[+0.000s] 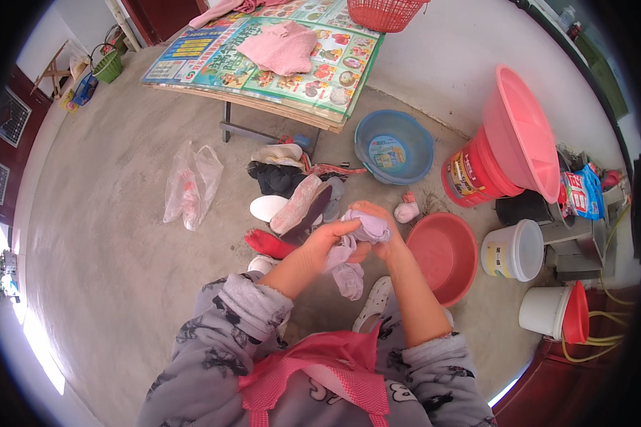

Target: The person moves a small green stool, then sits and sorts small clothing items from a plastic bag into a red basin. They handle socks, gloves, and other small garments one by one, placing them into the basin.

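Both hands grip one pale lilac cloth (373, 227), which looks like a sock, above the floor in front of me. My left hand (328, 240) has its thumb over the bunched fabric, and my right hand (382, 227) closes round the upper end. The lower end of the fabric (348, 280) hangs beneath the fingers. Just beyond the hands lies a pile with a pinkish insole (297, 203), a white insole (268, 208), black cloth (276, 179) and a red cloth item (270, 243). A small pale pink bundle (406, 211) rests on the floor to the right.
A red basin (442, 259) stands close by my right forearm, with a blue basin (394, 147) farther off. Right of them are a red bucket (462, 173) under a pink basin (521, 133) and a lidded white bucket (505, 251). A covered table (229, 85) stands ahead; a plastic bag (192, 187) lies left.
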### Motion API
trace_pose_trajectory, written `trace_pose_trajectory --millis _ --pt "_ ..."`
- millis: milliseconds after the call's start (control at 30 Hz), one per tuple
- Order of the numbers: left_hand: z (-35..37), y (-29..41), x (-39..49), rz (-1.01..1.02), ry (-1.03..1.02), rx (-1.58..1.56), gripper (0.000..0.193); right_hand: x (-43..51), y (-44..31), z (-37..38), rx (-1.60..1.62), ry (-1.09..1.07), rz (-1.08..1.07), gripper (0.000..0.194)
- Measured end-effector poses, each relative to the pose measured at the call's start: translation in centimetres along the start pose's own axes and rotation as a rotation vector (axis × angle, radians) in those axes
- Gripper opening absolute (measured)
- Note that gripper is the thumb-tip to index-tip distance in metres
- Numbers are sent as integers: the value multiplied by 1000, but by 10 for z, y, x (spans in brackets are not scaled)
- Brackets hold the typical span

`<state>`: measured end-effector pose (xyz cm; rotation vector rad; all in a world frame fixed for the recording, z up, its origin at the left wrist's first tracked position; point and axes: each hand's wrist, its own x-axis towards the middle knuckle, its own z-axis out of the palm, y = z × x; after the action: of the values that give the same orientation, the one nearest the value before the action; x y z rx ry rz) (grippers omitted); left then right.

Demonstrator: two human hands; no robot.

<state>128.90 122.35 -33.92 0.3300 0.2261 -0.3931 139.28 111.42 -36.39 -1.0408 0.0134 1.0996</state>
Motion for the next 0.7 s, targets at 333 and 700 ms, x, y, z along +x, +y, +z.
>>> trace_pose_trajectory --millis 333,700 --pt "16 -9 -4 155 -96 -149 26 34 77 -27 35 -356 142 33" --pt "7 27 -2 243 28 330 39 1 -2 -3 -110 188 -201 16"
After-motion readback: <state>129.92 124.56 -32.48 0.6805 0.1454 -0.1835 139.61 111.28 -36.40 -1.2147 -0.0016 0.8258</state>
